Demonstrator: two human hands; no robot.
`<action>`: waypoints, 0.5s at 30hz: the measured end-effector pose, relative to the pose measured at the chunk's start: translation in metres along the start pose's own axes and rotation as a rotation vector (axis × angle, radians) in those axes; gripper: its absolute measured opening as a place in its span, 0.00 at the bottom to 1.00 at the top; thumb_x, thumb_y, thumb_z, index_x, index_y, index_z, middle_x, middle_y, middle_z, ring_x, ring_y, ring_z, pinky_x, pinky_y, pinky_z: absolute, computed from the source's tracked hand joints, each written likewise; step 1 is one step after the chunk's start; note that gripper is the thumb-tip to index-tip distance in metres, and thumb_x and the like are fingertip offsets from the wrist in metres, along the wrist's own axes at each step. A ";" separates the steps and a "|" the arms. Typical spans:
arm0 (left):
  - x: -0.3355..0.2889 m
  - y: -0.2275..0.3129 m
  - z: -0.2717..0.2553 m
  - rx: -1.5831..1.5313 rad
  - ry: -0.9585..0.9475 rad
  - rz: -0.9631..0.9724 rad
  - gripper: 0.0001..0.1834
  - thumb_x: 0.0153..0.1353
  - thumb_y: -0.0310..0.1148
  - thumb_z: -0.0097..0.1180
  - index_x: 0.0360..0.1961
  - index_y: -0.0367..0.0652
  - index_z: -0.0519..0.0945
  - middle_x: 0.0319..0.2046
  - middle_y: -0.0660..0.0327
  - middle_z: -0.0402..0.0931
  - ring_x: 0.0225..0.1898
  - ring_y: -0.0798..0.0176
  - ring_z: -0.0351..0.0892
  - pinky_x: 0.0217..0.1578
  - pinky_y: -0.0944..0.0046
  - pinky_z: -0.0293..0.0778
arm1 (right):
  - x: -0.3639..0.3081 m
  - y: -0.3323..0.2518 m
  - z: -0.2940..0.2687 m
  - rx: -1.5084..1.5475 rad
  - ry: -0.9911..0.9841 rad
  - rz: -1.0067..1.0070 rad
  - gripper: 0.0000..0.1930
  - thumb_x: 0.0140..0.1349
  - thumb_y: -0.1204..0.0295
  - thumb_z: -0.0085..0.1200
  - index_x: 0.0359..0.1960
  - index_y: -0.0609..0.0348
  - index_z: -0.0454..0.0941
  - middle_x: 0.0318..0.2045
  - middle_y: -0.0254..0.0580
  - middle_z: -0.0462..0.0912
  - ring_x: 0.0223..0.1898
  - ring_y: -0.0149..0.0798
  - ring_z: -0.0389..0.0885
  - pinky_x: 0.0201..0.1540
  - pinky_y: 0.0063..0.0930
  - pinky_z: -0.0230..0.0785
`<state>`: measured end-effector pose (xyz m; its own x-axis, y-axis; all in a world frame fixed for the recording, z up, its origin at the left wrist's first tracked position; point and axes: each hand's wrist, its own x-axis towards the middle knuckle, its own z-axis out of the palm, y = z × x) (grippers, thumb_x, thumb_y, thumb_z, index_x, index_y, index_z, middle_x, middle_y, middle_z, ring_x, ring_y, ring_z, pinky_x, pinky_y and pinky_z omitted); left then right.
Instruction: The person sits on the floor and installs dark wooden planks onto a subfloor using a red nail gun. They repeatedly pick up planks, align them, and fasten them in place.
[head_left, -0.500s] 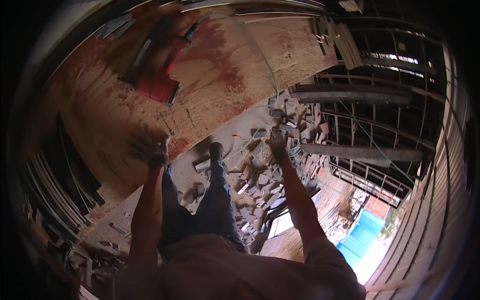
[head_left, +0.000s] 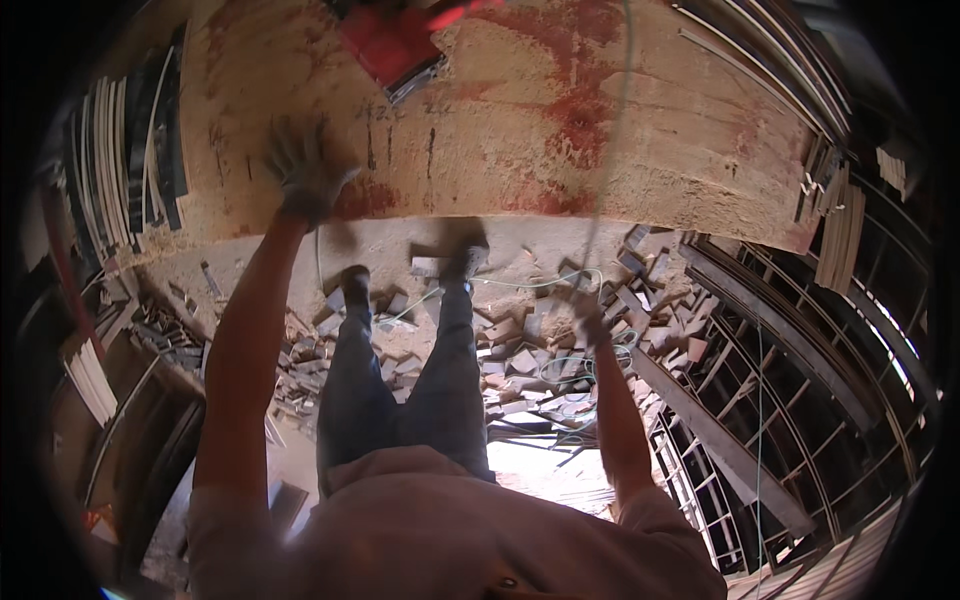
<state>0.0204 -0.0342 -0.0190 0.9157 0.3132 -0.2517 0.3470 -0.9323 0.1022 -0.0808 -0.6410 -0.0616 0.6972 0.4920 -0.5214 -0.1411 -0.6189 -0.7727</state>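
My left hand (head_left: 307,178), in what looks like a grey glove, has its fingers spread at the near edge of a large tan worktop (head_left: 500,130). The worktop carries red stains and short dark marks. Whether the palm touches its surface I cannot tell. Beyond that hand lies a red corded power tool (head_left: 392,48), cut off by the top of the view. My right hand (head_left: 590,315) hangs lower at the right, in front of the worktop's edge and above the floor. Motion smears its fingers, and no held thing can be made out.
Cut wood offcuts (head_left: 535,345) litter the floor around my feet, with a thin green cord (head_left: 500,282) looping among them. Strips (head_left: 105,160) are stacked at the far left. On the right stands a rack of metal bars (head_left: 740,400), beside long beams.
My view has swung, so the worktop now runs level across the top and the power tool sits higher. My left hand has reached farther over the worktop; my right hand remains low.
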 end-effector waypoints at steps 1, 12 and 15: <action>0.005 0.006 -0.004 -0.018 -0.013 -0.006 0.63 0.55 0.72 0.57 0.79 0.52 0.37 0.76 0.36 0.23 0.76 0.27 0.21 0.68 0.24 0.28 | -0.040 0.024 0.017 -0.481 -0.088 -0.261 0.08 0.62 0.69 0.62 0.40 0.58 0.84 0.36 0.40 0.83 0.40 0.40 0.82 0.48 0.37 0.73; 0.007 -0.001 0.015 -0.048 -0.060 -0.054 0.63 0.55 0.72 0.56 0.79 0.53 0.38 0.77 0.38 0.20 0.77 0.31 0.16 0.70 0.29 0.23 | -0.270 0.087 -0.403 -1.826 0.186 0.154 0.15 0.67 0.57 0.53 0.27 0.51 0.81 0.29 0.47 0.85 0.31 0.50 0.85 0.32 0.43 0.75; -0.005 -0.011 0.000 0.012 0.042 -0.070 0.60 0.55 0.73 0.55 0.79 0.57 0.41 0.76 0.35 0.19 0.76 0.29 0.14 0.69 0.27 0.21 | -0.159 0.005 -0.447 -1.069 0.796 0.720 0.21 0.71 0.51 0.47 0.44 0.58 0.80 0.36 0.54 0.86 0.36 0.59 0.83 0.39 0.50 0.75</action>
<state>0.0122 -0.0258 -0.0187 0.8972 0.3843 -0.2176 0.4077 -0.9101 0.0738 0.1218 -0.9960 0.1788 0.9405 -0.3333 -0.0659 -0.2900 -0.8886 0.3554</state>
